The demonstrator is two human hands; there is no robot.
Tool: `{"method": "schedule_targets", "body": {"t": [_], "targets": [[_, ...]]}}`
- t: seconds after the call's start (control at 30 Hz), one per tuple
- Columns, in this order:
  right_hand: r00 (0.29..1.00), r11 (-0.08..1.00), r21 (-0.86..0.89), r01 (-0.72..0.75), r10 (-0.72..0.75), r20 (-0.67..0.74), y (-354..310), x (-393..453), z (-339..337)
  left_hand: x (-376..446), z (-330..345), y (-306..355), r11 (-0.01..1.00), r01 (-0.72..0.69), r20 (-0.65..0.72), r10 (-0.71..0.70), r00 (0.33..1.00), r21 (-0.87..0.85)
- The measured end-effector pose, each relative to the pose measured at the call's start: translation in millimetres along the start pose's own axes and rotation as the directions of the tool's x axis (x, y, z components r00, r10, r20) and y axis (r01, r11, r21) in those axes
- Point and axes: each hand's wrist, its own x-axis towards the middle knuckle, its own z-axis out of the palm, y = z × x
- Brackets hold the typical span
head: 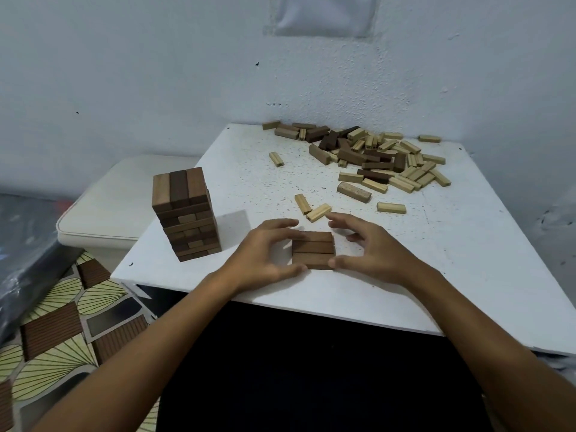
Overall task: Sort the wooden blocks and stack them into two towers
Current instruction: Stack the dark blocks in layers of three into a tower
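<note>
Both grips frame the dark block layer [313,251] near the desk's [452,251] front edge: left hand [265,255] and right hand [372,249] touch its sides with loosely curved fingers, clasping nothing. Light, rigid, smooth blocks likely slide easily; squeeze opposite ends. Dark tower [185,213] stands left, loose pile [374,157] behind; open room lies between.

dark tower [186,213] left, three flat dark blocks [313,250] near, mixed pile [374,157] behind.
</note>
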Motion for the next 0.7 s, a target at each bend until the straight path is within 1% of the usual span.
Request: {"method": "schedule_targets", "body": {"t": [0.1, 0.17, 0.27, 0.4, 0.5, 0.6, 0.7], "targets": [[0.999, 0.998, -0.059, -0.004, 0.006, 0.032, 3, 3, 2, 0, -1, 0, 0.998, -0.012, 0.034, 0.011, 0.999, 0.054], [0.999, 0.996, -0.085, -0.009, 0.012, 0.039, 5, 5, 4, 1, 0, 2, 0.999, -0.013, 0.032, 0.012, 0.999, 0.051], [1.000, 0.999, -0.052, 0.002, -0.001, 0.020, 9, 4, 6, 0, 1, 5, 1.000, -0.021, 0.015, 0.020, 1.000, 0.022], [0.999, 0.998, -0.043, 0.036, -0.037, -0.023, 11, 3, 8, 2, -1, 10, 0.999, 0.009, 0.018, -0.009, 1.000, 0.031], [0.994, 0.994, -0.061, 0.089, -0.092, -0.056, 9, 1, 7, 7, -5, 11, 0.998, 0.039, 0.033, -0.041, 0.999, 0.049], [0.980, 0.987, -0.071, 0.143, -0.151, -0.126, 4, 1, 1, 19, -14, 17, 0.999, 0.015, 0.041, -0.017, 0.999, 0.047], [0.960, 0.980, -0.058, 0.192, -0.200, -0.197, -5, 4, -11, 36, -30, 31, 0.995, -0.032, 0.018, 0.030, 0.999, 0.094]]}}
